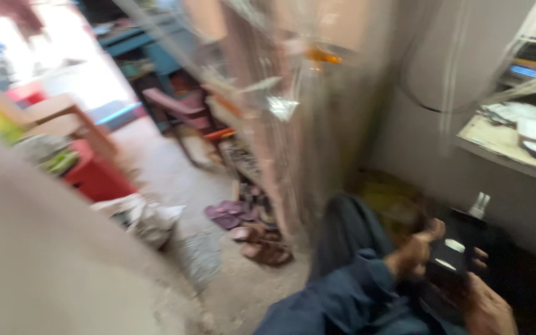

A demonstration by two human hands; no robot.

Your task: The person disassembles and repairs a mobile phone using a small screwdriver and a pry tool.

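Frame is heavily motion-blurred, so detail is limited.

Both hands sit at the lower right, on a black box (460, 245) that has pale patches on its near face and a small light-coloured piece sticking up at its top edge.

Left hand (418, 251): on the left side of the black box, thumb raised along its upper left corner, fingers curled around the edge. It looks closed on the box. Blue sleeve (342, 291) runs back from it toward the bottom of the frame.

Right hand (488, 307): below and to the right of the box, touching its lower edge. Fingertips show at the box's right side, so it appears wrapped around it from underneath. Grip is too blurred to confirm fully.

So the box lies between the two hands, left hand high on its side, right hand low under it, held over the person's lap.

Around it:
- shelf (497, 139) with papers at the upper right, just above the box
- sandals (262, 245) on the floor left of the hands, well apart
- red crate (97, 177) and wooden chair (63, 118) at far left
- pink chair (181, 111) further back
- clear plastic sheet (280, 93) hanging down the middle
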